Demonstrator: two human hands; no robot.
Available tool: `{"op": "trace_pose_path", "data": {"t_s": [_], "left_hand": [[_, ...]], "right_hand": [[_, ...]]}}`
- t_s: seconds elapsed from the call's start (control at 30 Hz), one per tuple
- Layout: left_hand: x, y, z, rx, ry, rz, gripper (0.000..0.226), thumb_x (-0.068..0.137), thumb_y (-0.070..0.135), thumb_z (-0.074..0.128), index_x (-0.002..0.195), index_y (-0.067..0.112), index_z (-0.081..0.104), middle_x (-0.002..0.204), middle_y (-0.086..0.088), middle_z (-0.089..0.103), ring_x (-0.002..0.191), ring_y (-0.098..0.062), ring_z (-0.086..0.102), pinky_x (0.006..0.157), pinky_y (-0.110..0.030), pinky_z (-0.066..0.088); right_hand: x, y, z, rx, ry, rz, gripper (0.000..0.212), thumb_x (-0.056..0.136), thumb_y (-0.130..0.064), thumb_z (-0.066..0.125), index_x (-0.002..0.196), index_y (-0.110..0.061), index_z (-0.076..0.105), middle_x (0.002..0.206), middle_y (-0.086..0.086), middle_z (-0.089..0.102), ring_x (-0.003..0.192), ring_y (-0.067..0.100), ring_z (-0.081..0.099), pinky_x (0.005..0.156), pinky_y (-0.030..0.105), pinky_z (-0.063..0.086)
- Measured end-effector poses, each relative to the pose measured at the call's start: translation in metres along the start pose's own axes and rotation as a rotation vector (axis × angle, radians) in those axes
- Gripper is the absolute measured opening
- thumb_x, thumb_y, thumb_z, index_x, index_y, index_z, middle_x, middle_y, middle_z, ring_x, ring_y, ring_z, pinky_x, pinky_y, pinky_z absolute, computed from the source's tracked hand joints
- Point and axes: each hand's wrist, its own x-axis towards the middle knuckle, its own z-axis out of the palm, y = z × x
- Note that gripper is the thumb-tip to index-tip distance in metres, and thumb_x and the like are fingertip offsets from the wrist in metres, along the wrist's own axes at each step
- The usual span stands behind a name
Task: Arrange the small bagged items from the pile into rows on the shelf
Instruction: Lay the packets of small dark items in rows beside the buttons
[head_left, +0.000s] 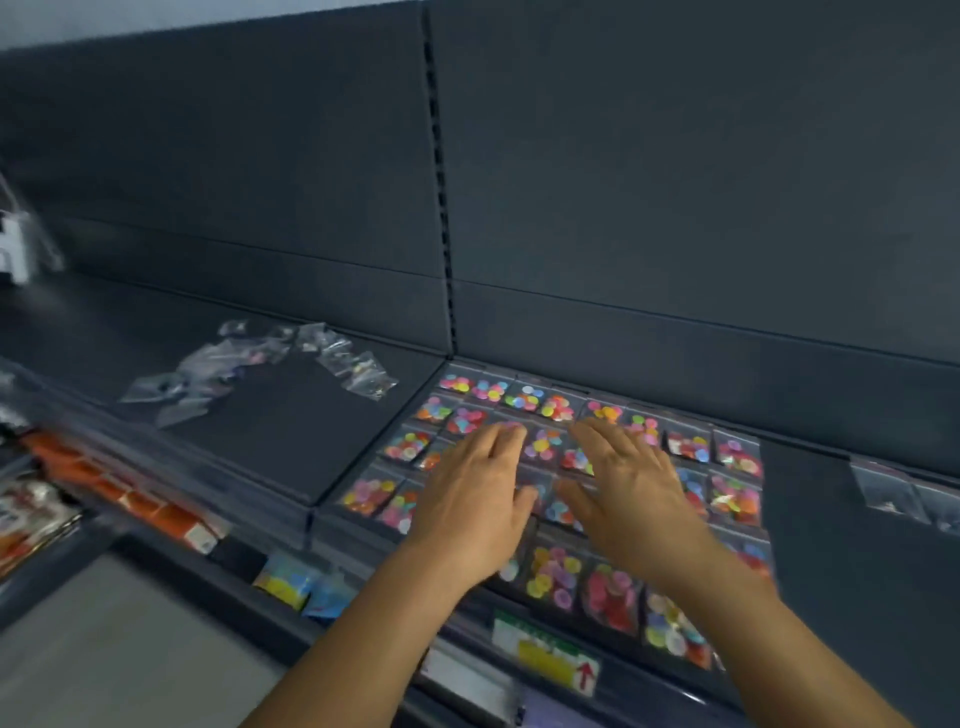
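Small clear bags of coloured discs (540, 444) are laid in rows on the dark shelf (291, 431). Above them the left hand (475, 499) and right hand (631, 488) are spread flat, fingers straight, nothing gripped. A loose pile of bags (270, 364) lies well apart, leftward.

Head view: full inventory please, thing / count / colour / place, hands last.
bags of coloured discs: dozens, exact count hidden by hands, clear with multicolour contents, in rows on the shelf's right section.
pile of bags: loose heap, count unclear, clear with dark contents, on the shelf at left, apart from the rows.
stray bags: at least two, clear, far right on the shelf.
back panel: dark grey, behind the shelf.
price label: one, green, yellow and white with a red arrow, on the shelf's front edge.
lower-shelf goods: orange, yellow, blue, blurred, lower left.
left hand: fingers straight, over the rows.
right hand: fingers spread, over the rows.
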Motion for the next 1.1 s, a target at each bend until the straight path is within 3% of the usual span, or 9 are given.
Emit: {"op": "trace_pose_path", "data": {"t_s": [0.17,0.27,0.5,0.8,0.93,1.1], "left_hand": [[-0.03,-0.084,-0.029,0.033,0.016,-0.047,0.061,0.096,0.038,0.045,0.148,0.021,0.02,0.151,0.002,0.028,0.137,-0.018,0.025,0.113,-0.031,0.022],[-0.045,-0.126,-0.044,0.038,0.017,-0.084,0.061,0.096,0.038,0.044,0.149,0.019,0.02,0.151,-0.001,0.028,0.139,-0.02,0.024,0.114,-0.032,0.02],[-0.054,-0.202,-0.063,0.001,0.056,-0.156,0.06,0.096,0.035,0.047,0.148,0.018,0.023,0.148,-0.001,0.035,0.136,-0.019,0.029,0.112,-0.033,0.026],[-0.005,-0.263,-0.06,-0.054,0.01,-0.149,0.06,0.096,0.031,0.049,0.148,0.019,0.023,0.15,0.0,0.032,0.137,-0.018,0.029,0.112,-0.033,0.028],[0.03,-0.28,-0.051,-0.058,-0.036,-0.087,0.057,0.098,0.028,0.045,0.149,0.019,0.022,0.15,0.001,0.032,0.137,-0.018,0.029,0.111,-0.034,0.03],[0.063,-0.3,-0.034,-0.075,-0.099,-0.045,0.053,0.099,0.026,0.041,0.149,0.022,0.023,0.145,0.001,0.038,0.133,-0.018,0.033,0.109,-0.033,0.031]], "right_hand": [[0.022,-0.085,0.037,0.06,-0.051,-0.036,0.063,0.092,-0.046,0.047,0.146,-0.024,0.023,0.153,-0.002,0.026,0.141,0.02,0.022,0.114,0.041,0.017],[0.032,-0.127,0.055,0.078,-0.062,-0.078,0.062,0.092,-0.045,0.046,0.146,-0.025,0.023,0.152,-0.003,0.027,0.14,0.019,0.023,0.113,0.037,0.017],[0.071,-0.191,0.085,0.08,-0.132,-0.125,0.061,0.093,-0.045,0.044,0.146,-0.022,0.024,0.152,-0.002,0.027,0.14,0.018,0.021,0.115,0.038,0.016],[0.16,-0.213,0.12,0.053,-0.171,-0.093,0.055,0.096,-0.04,0.04,0.146,-0.021,0.026,0.152,0.0,0.029,0.14,0.022,0.024,0.114,0.041,0.02],[0.203,-0.2,0.134,0.018,-0.245,0.013,0.05,0.097,-0.032,0.038,0.145,-0.02,0.029,0.154,0.0,0.025,0.14,0.025,0.022,0.113,0.04,0.02],[0.231,-0.192,0.148,-0.011,-0.372,-0.038,0.035,0.094,-0.016,0.037,0.127,-0.015,0.047,0.134,0.002,0.044,0.122,0.025,0.04,0.105,0.031,0.031]]}}
